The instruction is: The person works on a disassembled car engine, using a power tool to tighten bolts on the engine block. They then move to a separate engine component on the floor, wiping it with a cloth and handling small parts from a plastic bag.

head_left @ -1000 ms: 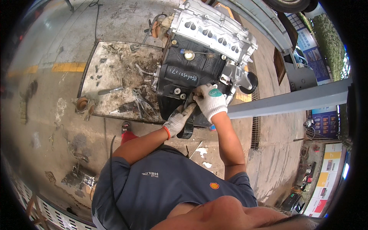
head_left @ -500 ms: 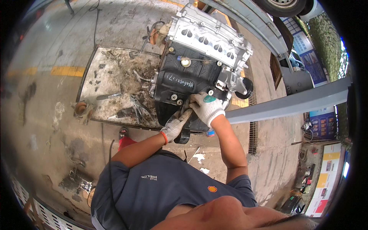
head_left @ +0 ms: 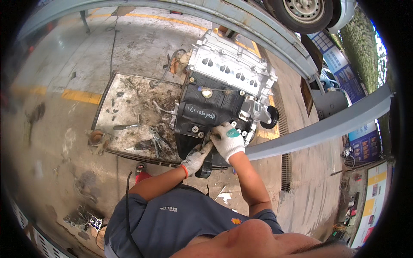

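Note:
A large engine stands in front of me, with a black block side (head_left: 202, 103) and a bare silver cylinder head (head_left: 228, 64) with several ports. Both my hands wear whitish knit gloves and meet low on the black side. My left hand (head_left: 195, 160) is closed about a black curved part (head_left: 204, 170) that juts toward me; its fingertips point up to the right. Fingers bent and pressed together, my right hand (head_left: 227, 139) touches the block beside the left fingertips. What it pinches, if anything, is hidden beneath the glove. Pale round bosses (head_left: 195, 129) lie just left of it.
A dirty bench top (head_left: 129, 101) left of the engine carries pliers (head_left: 161, 142), a screwdriver-like tool (head_left: 126, 127) and debris. A rusty cup-shaped part (head_left: 96, 137) sits at its corner. A grey lift arm (head_left: 318, 129) crosses at right, and a wheel (head_left: 304, 8) hangs above.
The view has shifted, so the engine sits slightly lower and more lift beam shows at the top. Both hands stay at the same place on the block, with little visible finger change.

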### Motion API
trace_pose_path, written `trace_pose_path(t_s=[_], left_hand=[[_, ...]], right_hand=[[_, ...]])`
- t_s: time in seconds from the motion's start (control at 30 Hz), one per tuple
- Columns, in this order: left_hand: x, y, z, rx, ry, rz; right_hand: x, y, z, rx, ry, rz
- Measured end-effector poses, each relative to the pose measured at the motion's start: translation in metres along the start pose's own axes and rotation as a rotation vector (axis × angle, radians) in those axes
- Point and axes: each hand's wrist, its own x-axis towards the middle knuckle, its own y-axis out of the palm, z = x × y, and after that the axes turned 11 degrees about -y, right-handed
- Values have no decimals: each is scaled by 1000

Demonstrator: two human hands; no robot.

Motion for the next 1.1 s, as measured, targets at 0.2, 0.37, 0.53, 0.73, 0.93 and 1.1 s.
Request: trace_pose_path(t_s=[0.2, 0.37, 0.53, 0.73, 0.93, 1.1], left_hand=[[5, -1, 6, 55, 48, 11], [0, 0, 6, 73, 85, -71], [-4, -22, -37, -575, -244, 60], [6, -6, -16, -540, -309, 18], [5, -20, -26, -299, -297, 103], [7, 0, 3, -99, -68, 56]], right_hand=[[8, -5, -7, 23, -36, 61], [6, -5, -6, 48, -35, 28], [-1, 10, -8, 49, 45, -105], [-5, 34, -16, 193, -36, -352], [-3, 22, -22, 82, -99, -154], [-4, 17, -21, 105, -158, -118]])
